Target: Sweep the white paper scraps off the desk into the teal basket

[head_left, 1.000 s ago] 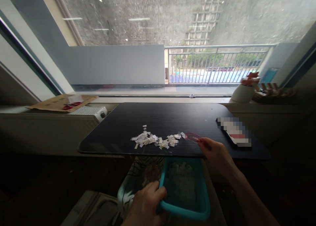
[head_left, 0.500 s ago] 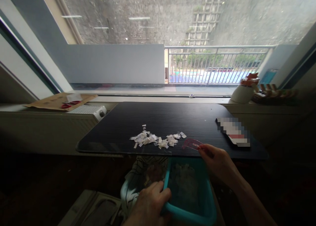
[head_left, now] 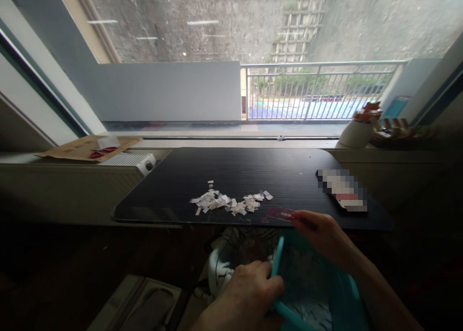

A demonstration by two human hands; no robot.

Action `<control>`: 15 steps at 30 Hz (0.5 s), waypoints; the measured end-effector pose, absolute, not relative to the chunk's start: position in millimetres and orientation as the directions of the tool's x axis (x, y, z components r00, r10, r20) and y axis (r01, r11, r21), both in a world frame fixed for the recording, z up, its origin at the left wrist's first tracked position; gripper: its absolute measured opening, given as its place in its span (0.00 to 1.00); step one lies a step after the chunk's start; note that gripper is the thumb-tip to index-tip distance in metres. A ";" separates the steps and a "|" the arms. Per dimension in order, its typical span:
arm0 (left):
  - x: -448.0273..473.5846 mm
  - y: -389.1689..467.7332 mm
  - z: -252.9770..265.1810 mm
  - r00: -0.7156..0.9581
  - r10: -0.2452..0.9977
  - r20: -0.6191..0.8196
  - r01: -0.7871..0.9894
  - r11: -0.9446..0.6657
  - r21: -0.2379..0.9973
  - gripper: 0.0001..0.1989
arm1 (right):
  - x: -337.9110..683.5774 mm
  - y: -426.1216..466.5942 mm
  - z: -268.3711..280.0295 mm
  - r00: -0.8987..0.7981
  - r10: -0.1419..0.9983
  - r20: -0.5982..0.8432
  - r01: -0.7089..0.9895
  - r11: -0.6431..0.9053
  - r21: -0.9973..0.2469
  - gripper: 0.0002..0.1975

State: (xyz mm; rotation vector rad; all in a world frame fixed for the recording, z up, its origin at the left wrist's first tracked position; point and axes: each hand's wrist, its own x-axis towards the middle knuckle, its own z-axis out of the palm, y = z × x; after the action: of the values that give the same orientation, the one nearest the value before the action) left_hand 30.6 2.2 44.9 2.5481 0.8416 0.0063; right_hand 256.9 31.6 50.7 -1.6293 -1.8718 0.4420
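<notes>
My left hand (head_left: 249,287) grips the rim of a turquoise plastic bin (head_left: 278,261) below the table's front edge. Pale scraps show dimly inside the bin. A thin see-through pink plastic piece (head_left: 280,214) is pinched in the fingers of my right hand (head_left: 316,225), low over the table near its front edge; whether it touches the top, I cannot tell. To its left, small white paper pieces (head_left: 213,201) lie in a loose, spread pile on the black table (head_left: 253,167).
A flat blurred-out object (head_left: 342,190) lies on the table's right side. Red scissors (head_left: 103,152) rest on brown paper (head_left: 65,148) on the left sill. A white pot (head_left: 356,132) stands on the sill at right. Beneath the table is a white bag with dark stripes (head_left: 220,263).
My left hand and the turquoise bin have moved to the right. The pink piece has turned slightly in my right hand, which stays in nearly the same place. The paper pile looks the same.
</notes>
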 end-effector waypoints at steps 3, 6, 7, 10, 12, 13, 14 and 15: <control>29.3 2.8 44.5 0.802 0.582 -0.136 0.581 -0.704 0.409 0.10 | 252.7 36.1 51.7 -0.071 0.967 0.244 0.777 0.207 -0.595 0.17; 28.0 4.7 45.2 0.795 0.594 -0.122 0.587 -0.706 0.397 0.11 | 251.2 30.6 52.8 -0.122 0.974 0.192 0.767 0.216 -0.604 0.17; 27.5 5.2 45.6 0.797 0.593 -0.110 0.582 -0.708 0.399 0.11 | 251.5 26.9 53.6 -0.131 0.975 0.178 0.763 0.214 -0.610 0.17; 26.0 5.7 46.7 0.805 0.589 -0.073 0.560 -0.714 0.419 0.13 | 252.6 17.9 57.4 -0.124 0.978 0.170 0.754 0.204 -0.624 0.16; 24.8 5.4 47.1 0.807 0.587 -0.065 0.554 -0.715 0.427 0.13 | 251.6 18.7 59.5 -0.103 0.976 0.193 0.752 0.203 -0.627 0.16; 24.0 5.3 47.1 0.806 0.588 -0.067 0.556 -0.714 0.426 0.13 | 250.2 21.5 60.1 -0.092 0.973 0.210 0.753 0.206 -0.625 0.16; 22.7 5.2 46.9 0.804 0.591 -0.069 0.560 -0.712 0.423 0.13 | 248.2 25.5 60.3 -0.085 0.970 0.226 0.756 0.211 -0.620 0.16; 20.9 5.2 46.4 0.801 0.594 -0.072 0.565 -0.711 0.418 0.13 | 245.7 30.4 60.2 -0.081 0.967 0.240 0.760 0.216 -0.613 0.16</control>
State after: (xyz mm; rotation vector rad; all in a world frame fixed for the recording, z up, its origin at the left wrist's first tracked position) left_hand 20.9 5.2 46.4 2.5640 0.8699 0.0941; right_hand 245.7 30.4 60.2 -1.5939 -1.8918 0.4443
